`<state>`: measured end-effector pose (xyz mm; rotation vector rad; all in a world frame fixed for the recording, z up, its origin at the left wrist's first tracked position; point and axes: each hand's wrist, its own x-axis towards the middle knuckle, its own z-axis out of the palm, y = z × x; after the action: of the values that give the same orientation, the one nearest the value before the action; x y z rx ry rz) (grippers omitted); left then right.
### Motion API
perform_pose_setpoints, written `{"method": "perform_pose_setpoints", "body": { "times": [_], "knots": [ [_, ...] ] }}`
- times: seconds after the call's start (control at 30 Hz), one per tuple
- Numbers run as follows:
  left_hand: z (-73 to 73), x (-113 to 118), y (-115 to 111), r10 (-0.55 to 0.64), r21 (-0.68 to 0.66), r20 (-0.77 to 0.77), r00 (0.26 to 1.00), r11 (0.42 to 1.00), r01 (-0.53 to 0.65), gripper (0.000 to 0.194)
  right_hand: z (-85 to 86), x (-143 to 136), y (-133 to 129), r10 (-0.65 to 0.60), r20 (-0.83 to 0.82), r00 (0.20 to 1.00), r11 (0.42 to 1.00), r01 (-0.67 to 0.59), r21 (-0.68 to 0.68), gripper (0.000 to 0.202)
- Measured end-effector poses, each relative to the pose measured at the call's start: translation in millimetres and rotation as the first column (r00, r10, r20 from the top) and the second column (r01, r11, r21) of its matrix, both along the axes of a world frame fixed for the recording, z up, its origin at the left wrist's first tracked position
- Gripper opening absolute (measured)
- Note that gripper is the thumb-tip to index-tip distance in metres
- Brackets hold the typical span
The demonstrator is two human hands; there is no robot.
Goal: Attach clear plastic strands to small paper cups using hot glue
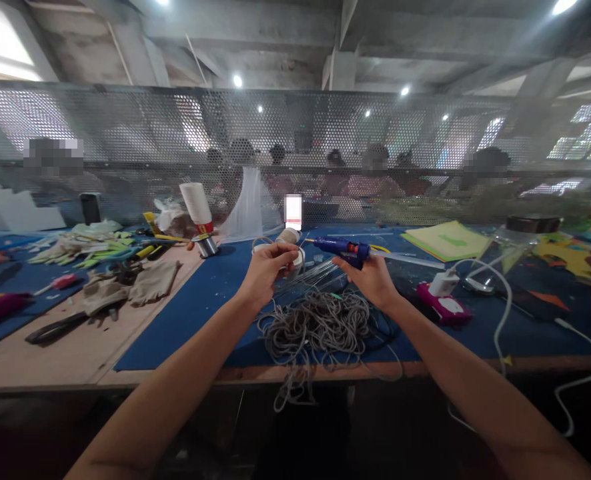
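Observation:
My right hand (370,277) grips a blue glue gun (343,249), nozzle pointing left, with a clear glue stick sticking out behind it to the right. My left hand (270,267) holds a small white round object (298,257) close to the nozzle; its fingers hide most of it. Below both hands a tangled pile of grey cord (318,327) lies on the blue mat (210,293), with strands hanging over the front edge of the table.
A pink power strip (443,307) with a white plug and cable lies to the right. Yellow-green paper sheets (448,240) sit behind it. On the left lie gloves (135,283), scissors (55,327) and a stack of paper cups (196,203). People sit behind a perforated metal screen (295,133).

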<state>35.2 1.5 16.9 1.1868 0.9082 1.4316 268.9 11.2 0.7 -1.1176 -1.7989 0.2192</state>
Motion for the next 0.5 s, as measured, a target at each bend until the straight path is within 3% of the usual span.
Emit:
{"method": "perform_pose_setpoints", "body": {
  "times": [0.3, 0.4, 0.5],
  "knots": [
    [-0.9, -0.8, 1.4, -0.005, 0.020, 0.017, 1.000, 1.000, 0.005, 0.017, -1.4, -0.5, 0.0, 0.034, -0.028, 0.999, 0.997, -0.036, -0.073, 0.040],
    [0.0, -0.6, 0.4, 0.002, 0.013, 0.020, 1.000, 1.000, -0.002, 0.017, 3.0, 0.5, -0.9, 0.119, -0.120, 0.986, 0.978, -0.137, -0.160, 0.040],
    [0.3, 0.0, -0.1, 0.012, -0.004, 0.022, 1.000, 1.000, -0.012, 0.019, 7.4, 3.1, 1.1, 0.244, -0.288, 0.926, 0.922, -0.314, -0.228, 0.038]
  ]
}}
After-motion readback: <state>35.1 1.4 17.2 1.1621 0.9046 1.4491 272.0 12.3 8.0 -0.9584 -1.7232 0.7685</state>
